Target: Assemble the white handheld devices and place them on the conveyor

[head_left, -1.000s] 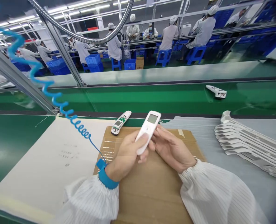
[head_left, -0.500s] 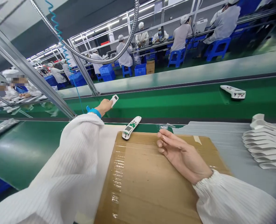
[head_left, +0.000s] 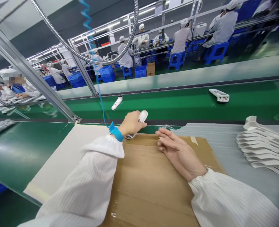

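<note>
My left hand (head_left: 131,123) is closed around a white handheld device (head_left: 143,116) at the far edge of a cardboard sheet or box (head_left: 151,176). The device's rounded tip shows beyond the fingers and its lower end below them; the palm hides the middle. A blue strap circles that wrist. Over the cardboard's far right part, my right hand (head_left: 177,149) has its fingers curled and fingertips pressed together; anything between them is too small to name. Just beyond those fingertips lies a clear plastic bit with small thin pieces (head_left: 166,127).
On the green belt (head_left: 177,105) lie a white device (head_left: 117,102) at left and another (head_left: 219,95) at right. White curved shells (head_left: 262,148) are stacked at right. A metal post (head_left: 35,69) stands left; a blue coiled cord (head_left: 101,101) runs to my wrist.
My left hand has let go of a device on the belt and come right and nearer, taking hold of the one by the cardboard. The right-hand belt device appears farther left. My right hand barely moved.
</note>
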`<state>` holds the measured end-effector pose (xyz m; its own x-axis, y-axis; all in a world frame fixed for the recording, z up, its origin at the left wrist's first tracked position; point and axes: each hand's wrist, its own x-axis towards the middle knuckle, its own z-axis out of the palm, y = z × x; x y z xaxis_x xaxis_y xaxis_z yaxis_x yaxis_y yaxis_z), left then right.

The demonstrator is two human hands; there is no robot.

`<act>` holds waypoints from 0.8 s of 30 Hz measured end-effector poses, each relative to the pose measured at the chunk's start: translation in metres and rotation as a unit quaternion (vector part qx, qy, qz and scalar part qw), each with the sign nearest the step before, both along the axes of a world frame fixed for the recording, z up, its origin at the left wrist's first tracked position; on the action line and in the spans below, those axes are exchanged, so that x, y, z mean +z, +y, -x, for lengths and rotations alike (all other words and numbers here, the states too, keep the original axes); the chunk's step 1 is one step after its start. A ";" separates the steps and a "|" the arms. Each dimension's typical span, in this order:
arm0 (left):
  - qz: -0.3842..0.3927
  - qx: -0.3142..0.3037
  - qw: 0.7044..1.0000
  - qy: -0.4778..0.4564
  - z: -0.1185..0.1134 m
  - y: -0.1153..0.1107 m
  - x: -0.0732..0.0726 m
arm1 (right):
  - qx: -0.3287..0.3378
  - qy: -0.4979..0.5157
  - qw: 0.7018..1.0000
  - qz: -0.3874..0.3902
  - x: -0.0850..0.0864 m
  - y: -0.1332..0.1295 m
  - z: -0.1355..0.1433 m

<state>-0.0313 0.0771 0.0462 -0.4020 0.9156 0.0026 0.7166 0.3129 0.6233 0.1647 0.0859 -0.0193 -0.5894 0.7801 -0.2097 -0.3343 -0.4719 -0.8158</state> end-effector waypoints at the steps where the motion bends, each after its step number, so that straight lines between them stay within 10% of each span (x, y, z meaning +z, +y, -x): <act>1: -0.048 0.010 0.998 -0.026 -0.003 -0.004 0.005 | -0.004 -0.015 1.000 -0.013 -0.002 -0.001 0.001; 5: -0.202 0.046 0.942 -0.265 -0.021 -0.023 0.011 | 0.000 -0.040 0.999 -0.036 -0.007 -0.001 0.002; 12: -0.192 0.121 0.834 -0.503 -0.058 -0.050 -0.046 | 0.049 -0.088 0.975 -0.196 -0.008 0.001 0.001; 24: -0.198 0.097 0.872 -0.436 -0.021 -0.071 -0.026 | -0.029 -0.238 0.843 -0.482 -0.002 -0.002 -0.004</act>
<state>-0.0108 0.0059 0.0207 -0.5562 0.8272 -0.0801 -0.1265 0.0110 0.9919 0.1687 0.0838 -0.0218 -0.5722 0.7478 0.3369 0.1390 0.4932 -0.8587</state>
